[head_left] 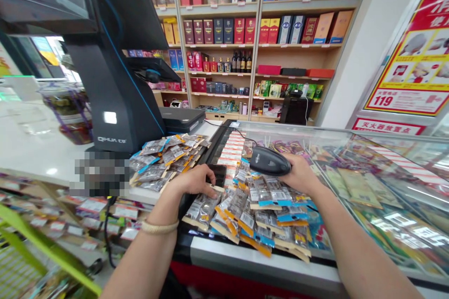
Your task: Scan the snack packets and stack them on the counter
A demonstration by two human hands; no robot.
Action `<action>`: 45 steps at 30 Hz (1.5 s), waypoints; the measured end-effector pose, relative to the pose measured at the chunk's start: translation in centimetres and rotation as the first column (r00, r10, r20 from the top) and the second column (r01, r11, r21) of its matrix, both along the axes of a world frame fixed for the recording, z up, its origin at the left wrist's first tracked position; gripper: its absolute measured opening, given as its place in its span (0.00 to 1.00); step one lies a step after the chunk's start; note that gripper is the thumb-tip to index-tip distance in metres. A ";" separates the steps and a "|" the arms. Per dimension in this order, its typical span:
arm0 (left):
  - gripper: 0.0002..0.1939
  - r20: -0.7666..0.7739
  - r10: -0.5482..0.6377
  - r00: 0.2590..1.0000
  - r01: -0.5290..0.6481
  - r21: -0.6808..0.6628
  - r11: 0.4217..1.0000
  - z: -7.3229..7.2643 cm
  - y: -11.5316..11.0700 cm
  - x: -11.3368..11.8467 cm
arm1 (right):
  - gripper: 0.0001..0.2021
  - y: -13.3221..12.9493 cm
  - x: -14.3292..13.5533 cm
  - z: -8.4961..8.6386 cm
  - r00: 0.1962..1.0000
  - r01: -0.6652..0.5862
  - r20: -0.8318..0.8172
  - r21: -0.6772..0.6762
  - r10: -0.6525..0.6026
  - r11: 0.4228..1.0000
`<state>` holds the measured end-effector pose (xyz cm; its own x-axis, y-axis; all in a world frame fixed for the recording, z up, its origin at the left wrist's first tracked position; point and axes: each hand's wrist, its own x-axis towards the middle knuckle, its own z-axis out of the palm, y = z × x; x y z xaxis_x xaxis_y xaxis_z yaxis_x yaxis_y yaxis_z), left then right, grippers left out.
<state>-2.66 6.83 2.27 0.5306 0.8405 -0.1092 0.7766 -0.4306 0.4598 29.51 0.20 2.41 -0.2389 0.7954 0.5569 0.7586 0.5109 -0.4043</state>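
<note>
My right hand (300,173) is wrapped round a black handheld barcode scanner (268,161), held over a heap of small clear snack packets (268,191) with blue, orange and cream edges. The fingers of my left hand (199,181) are curled at the top edge of a snack packet (202,210) on the left side of that heap, and appear to pinch it. What the packets contain is too small to tell. A second pile of similar packets (168,156) lies to the left, on the white counter. Behind my left fingers is a dark phone-like slab (219,174).
A black checkout terminal (117,84) stands at left beside plastic jars (68,107). The glass display case (382,168) holds bagged goods on the right. Shelves (224,7) of boxes and bottles line the back. A green basket (24,243) is at lower left.
</note>
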 end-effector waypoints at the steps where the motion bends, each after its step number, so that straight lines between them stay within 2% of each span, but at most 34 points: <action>1: 0.21 0.022 0.009 1.000 -0.009 -0.011 1.000 -0.1 0.1 0.0 | 0.10 0.0 0.0 0.0 1.000 0.000 0.000 0.001 0.000 1.000; 5: 0.20 0.230 0.052 0.972 -0.029 -0.100 0.995 -0.4 0.5 -0.1 | 0.10 -0.2 -0.2 0.2 1.000 0.007 0.007 0.005 -0.007 1.000; 10: 0.24 0.449 0.132 0.884 -0.050 -0.192 0.980 -0.2 0.2 0.1 | 0.11 -0.2 -0.3 0.3 1.000 0.017 0.011 0.012 -0.017 1.000; 12: 0.23 0.513 0.206 0.833 -0.097 -0.230 0.968 -0.1 0.0 0.2 | 0.12 -0.2 -0.2 0.3 1.000 0.021 0.012 0.013 -0.021 1.000; 15: 0.23 0.632 0.347 0.693 -0.215 -0.278 0.936 -0.2 0.2 0.4 | 0.11 -0.1 -0.2 0.2 1.000 0.021 0.015 0.015 -0.022 1.000; 18: 0.24 0.791 0.404 0.460 -0.326 -0.273 0.905 -0.3 0.8 0.6 | 0.11 -0.1 -0.2 0.2 1.000 0.018 0.014 0.020 -0.018 1.000; 20: 0.24 0.861 0.394 0.322 -0.335 -0.286 0.898 -0.4 1.2 0.7 | 0.14 -0.2 -0.3 0.3 1.000 0.012 0.008 0.025 -0.012 1.000; 22: 0.25 0.892 0.375 0.251 -0.289 -0.301 0.909 -0.4 1.2 1.1 | 0.16 -0.3 -0.4 0.4 1.000 0.013 0.008 0.027 -0.013 1.000; 25: 0.25 0.915 0.333 0.226 -0.202 -0.291 0.935 -0.3 0.8 2.0 | 0.14 -0.3 -0.6 0.4 0.999 0.025 0.035 0.023 -0.026 0.999; 28: 0.25 0.924 0.296 0.243 -0.153 -0.265 0.952 -0.4 0.2 3.2 | 0.13 -0.3 -0.6 0.4 0.999 0.007 0.052 0.006 -0.007 1.000; 34: 0.25 0.922 0.274 0.275 -0.145 -0.242 0.959 -0.7 -0.1 4.7 | 0.10 -0.3 -0.6 0.5 0.992 -0.034 0.118 -0.001 0.034 0.999; 41: 0.25 0.919 0.275 0.284 -0.151 -0.241 0.959 -0.7 -0.3 4.8 | 0.11 -0.4 -0.6 0.5 0.985 -0.007 0.172 -0.005 0.008 1.000; 43: 0.25 0.914 0.305 0.266 -0.161 -0.269 0.949 -0.7 -0.3 4.8 | 0.11 -0.3 -0.6 0.5 0.989 -0.008 0.149 0.006 0.007 1.000; 45: 0.24 0.915 0.347 0.207 -0.182 -0.312 0.933 -0.6 -0.2 4.8 | 0.13 -0.3 -0.5 0.4 0.992 -0.006 0.126 0.009 0.004 1.000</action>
